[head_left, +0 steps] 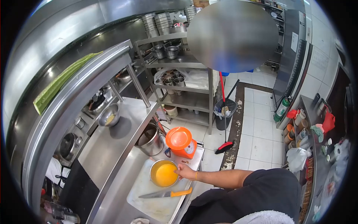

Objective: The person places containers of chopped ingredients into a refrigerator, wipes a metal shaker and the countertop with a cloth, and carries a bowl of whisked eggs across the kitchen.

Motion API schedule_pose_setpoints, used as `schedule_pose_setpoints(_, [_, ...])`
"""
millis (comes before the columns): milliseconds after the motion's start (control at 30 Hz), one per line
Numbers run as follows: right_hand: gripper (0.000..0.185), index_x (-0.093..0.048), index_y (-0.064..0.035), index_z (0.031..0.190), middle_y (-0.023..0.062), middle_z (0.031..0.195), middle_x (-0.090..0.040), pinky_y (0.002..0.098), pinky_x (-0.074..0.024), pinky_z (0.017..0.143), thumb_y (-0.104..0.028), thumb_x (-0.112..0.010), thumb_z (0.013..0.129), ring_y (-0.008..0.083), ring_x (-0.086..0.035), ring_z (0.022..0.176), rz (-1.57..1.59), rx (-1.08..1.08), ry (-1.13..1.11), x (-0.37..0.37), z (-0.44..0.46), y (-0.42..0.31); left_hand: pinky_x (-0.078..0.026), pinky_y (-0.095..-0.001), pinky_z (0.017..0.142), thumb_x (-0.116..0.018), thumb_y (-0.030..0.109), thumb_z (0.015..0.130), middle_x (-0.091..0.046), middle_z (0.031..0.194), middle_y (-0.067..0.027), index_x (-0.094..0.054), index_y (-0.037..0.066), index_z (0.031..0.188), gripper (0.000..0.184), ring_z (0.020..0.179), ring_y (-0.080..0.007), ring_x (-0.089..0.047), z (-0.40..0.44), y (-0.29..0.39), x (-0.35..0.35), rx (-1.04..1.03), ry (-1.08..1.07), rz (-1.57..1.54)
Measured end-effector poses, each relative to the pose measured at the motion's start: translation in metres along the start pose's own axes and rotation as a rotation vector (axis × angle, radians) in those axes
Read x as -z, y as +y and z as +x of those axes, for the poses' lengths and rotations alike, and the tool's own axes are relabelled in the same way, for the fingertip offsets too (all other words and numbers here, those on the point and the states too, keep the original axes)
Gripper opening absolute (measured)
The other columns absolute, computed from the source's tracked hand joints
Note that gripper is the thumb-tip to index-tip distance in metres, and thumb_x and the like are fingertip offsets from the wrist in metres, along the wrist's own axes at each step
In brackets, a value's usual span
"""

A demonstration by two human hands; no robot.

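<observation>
My right hand (182, 171) reaches in from the right, fingers closed on the near rim of a round steel bowl (153, 168). Inside the bowl is a smooth yellow-orange liquid (166, 175). The bowl rests over a white cutting board (140, 186). A knife with an orange handle (181, 192) lies on the board just below the bowl, its blade pointing left. Behind the bowl stands an orange kitchen scale (185, 149) with a round orange pan on top. My left hand is out of the picture.
A tall steel pot (150, 140) stands beside the scale. Left of it, a steel counter (108, 140) carries a small metal bowl (109, 115). A long green vegetable piece (61, 84) lies on the overhead shelf. Beyond are a rack (182, 99), a broom (224, 146) and a bin (222, 121).
</observation>
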State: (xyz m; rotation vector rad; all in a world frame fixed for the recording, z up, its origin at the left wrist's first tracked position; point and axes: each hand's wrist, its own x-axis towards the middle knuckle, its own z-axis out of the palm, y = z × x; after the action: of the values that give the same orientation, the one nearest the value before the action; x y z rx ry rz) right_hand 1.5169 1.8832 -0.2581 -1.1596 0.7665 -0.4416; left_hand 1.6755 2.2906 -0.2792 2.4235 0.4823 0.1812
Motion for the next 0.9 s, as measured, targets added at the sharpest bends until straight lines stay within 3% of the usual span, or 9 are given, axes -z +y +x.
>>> schedule_pose_setpoints(100, [0.028,-0.042,-0.0107,0.087,0.0015,0.074,-0.053,0.0287,-0.0554,0.052,-0.019,-0.067,0.098,0.0105,-0.058,0.057,-0.042,0.025,-0.022,0.002,0.003,0.002,-0.053,-0.0470,0.088,-0.073,0.034,0.085,-0.070,0.104,-0.0201,-0.062,-0.004,0.113,0.048,0.095,-0.0364,-0.067,0.003,-0.007,-0.011,-0.039,0.041,-0.075])
schedule_pose_setpoints(200, [0.027,-0.043,-0.0108,0.088,0.0005,0.072,-0.053,0.0273,-0.0526,0.049,-0.020,-0.066,0.099,0.0103,-0.059,0.056,-0.070,0.083,-0.029,0.004,0.008,0.014,-0.054,-0.0541,0.082,-0.069,0.044,0.089,-0.070,0.103,-0.0257,-0.063,0.001,0.115,0.051,0.092,-0.0457,-0.068,0.017,-0.029,-0.025,-0.058,0.093,0.156])
schedule_pose_setpoints(267, [0.024,-0.045,-0.0112,0.090,-0.0006,0.072,-0.055,0.0253,-0.0504,0.048,-0.020,-0.065,0.100,0.0095,-0.058,0.056,-0.150,0.100,-0.031,0.006,0.011,0.013,-0.050,-0.0479,0.097,-0.066,0.034,0.089,-0.067,0.125,-0.0211,-0.056,-0.002,0.134,0.058,0.113,-0.0414,-0.063,0.031,-0.048,-0.041,-0.063,0.090,0.074])
schedule_pose_setpoints(333, [0.024,-0.045,-0.0114,0.090,0.0005,0.075,-0.055,0.0278,-0.0535,0.049,-0.019,-0.065,0.099,0.0107,-0.060,0.059,-0.127,0.121,-0.058,0.013,0.022,0.028,-0.047,-0.0466,0.103,-0.074,0.043,0.087,-0.065,0.127,-0.0216,-0.058,-0.004,0.131,0.067,0.118,-0.0405,-0.062,0.036,-0.056,-0.052,-0.050,0.106,0.099])
schedule_pose_setpoints(367, [0.024,-0.044,-0.0117,0.092,0.0032,0.081,-0.056,0.0318,-0.0580,0.051,-0.017,-0.066,0.098,0.0145,-0.063,0.064,-0.143,0.186,-0.079,0.020,0.031,0.039,-0.052,-0.0482,0.094,-0.076,0.040,0.083,-0.069,0.121,-0.0232,-0.058,-0.004,0.135,0.071,0.110,-0.0411,-0.066,0.043,-0.067,-0.066,-0.055,0.161,0.101])
schedule_pose_setpoints(467, [0.017,-0.051,-0.0086,0.112,0.0085,0.097,-0.060,0.0377,-0.0629,0.062,-0.015,-0.059,0.098,0.0239,-0.069,0.084,-0.138,0.103,-0.017,0.032,0.040,0.052,-0.046,-0.0457,0.105,-0.080,0.041,0.081,-0.066,0.126,-0.0216,-0.062,-0.003,0.129,0.068,0.119,-0.0385,-0.062,0.036,-0.052,-0.061,0.036,0.117,0.027])
schedule_pose_setpoints(600, [0.007,-0.056,-0.0131,0.097,0.0012,0.084,-0.065,0.0335,-0.0597,0.064,-0.007,-0.059,0.094,0.0112,-0.061,0.066,-0.026,-0.059,-0.003,0.012,0.026,0.007,-0.052,-0.0496,0.091,-0.071,0.039,0.083,-0.068,0.110,-0.0173,-0.062,0.007,0.110,0.043,0.104,-0.0404,-0.065,0.029,-0.032,-0.039,-0.021,0.126,0.113])
schedule_pose_setpoints(800, [0.022,-0.051,-0.0187,0.087,-0.0028,0.079,-0.061,0.0204,-0.0389,0.050,0.000,-0.062,0.087,0.0057,-0.052,0.060,0.020,-0.091,-0.003,-0.005,0.019,-0.020,-0.052,-0.0495,0.088,-0.068,0.038,0.084,-0.067,0.105,-0.0159,-0.062,0.009,0.106,0.037,0.102,-0.0378,-0.065,0.031,-0.045,-0.037,-0.029,0.105,0.094])
schedule_pose_setpoints(900, [0.022,-0.049,-0.0182,0.086,-0.0023,0.079,-0.061,0.0209,-0.0419,0.054,0.001,-0.061,0.087,0.0055,-0.051,0.059,-0.035,-0.045,-0.091,-0.018,0.022,-0.044,-0.052,-0.0496,0.088,-0.068,0.038,0.083,-0.066,0.104,-0.0148,-0.060,0.010,0.104,0.036,0.101,-0.0369,-0.065,0.029,-0.045,-0.033,-0.049,0.105,0.097])
